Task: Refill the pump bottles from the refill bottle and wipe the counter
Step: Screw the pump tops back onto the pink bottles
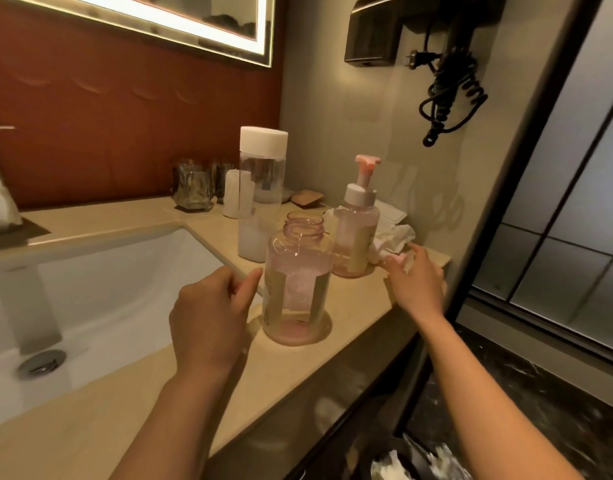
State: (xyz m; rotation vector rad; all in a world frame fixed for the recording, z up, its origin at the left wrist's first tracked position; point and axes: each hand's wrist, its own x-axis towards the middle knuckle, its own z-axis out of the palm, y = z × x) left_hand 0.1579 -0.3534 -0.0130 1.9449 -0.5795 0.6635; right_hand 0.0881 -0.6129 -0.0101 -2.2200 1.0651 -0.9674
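A pink pump bottle (298,282) stands open on the beige counter (159,393), its pump removed and pale liquid partway up. My left hand (211,306) is just left of it, thumb and fingers apart, fingertips close to its side. Behind it to the right stands a second pink pump bottle (356,237) with its pump on. The tall clear refill bottle (262,202) with a white cap stands behind both. My right hand (416,278) reaches across the counter's right end, fingertips at a small pink piece (397,259) beside crumpled white tissue (395,235); whether it grips the piece is unclear.
A white sink (107,289) with a metal drain (42,363) lies to the left. Drinking glasses (192,188) and small packets stand at the back wall. A hair dryer with coiled cord (450,84) hangs on the right wall. A bin (419,462) sits below the counter edge.
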